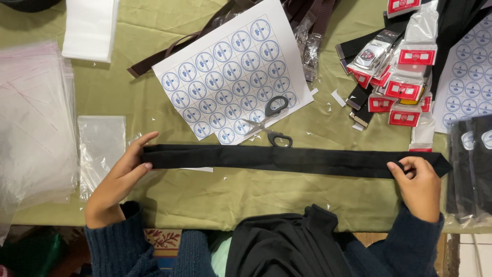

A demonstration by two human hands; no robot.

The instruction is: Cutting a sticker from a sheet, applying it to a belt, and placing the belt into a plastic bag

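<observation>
A long black fabric strip (287, 159) lies stretched flat across the olive-green table (241, 195), left to right. My left hand (120, 177) pinches its left end between thumb and fingers. My right hand (419, 182) grips the strip near its pointed right end. Black scissors (270, 124) lie just behind the strip, resting on a white sheet of round blue stickers (225, 77).
Clear plastic bags (33, 123) are stacked at the left, with one small bag (101, 149) beside my left hand. Packaged belts with red labels (402, 77) pile up at the back right. Dark packed items (471, 164) lie at the right edge. Brown straps (174, 46) lie behind the sheet.
</observation>
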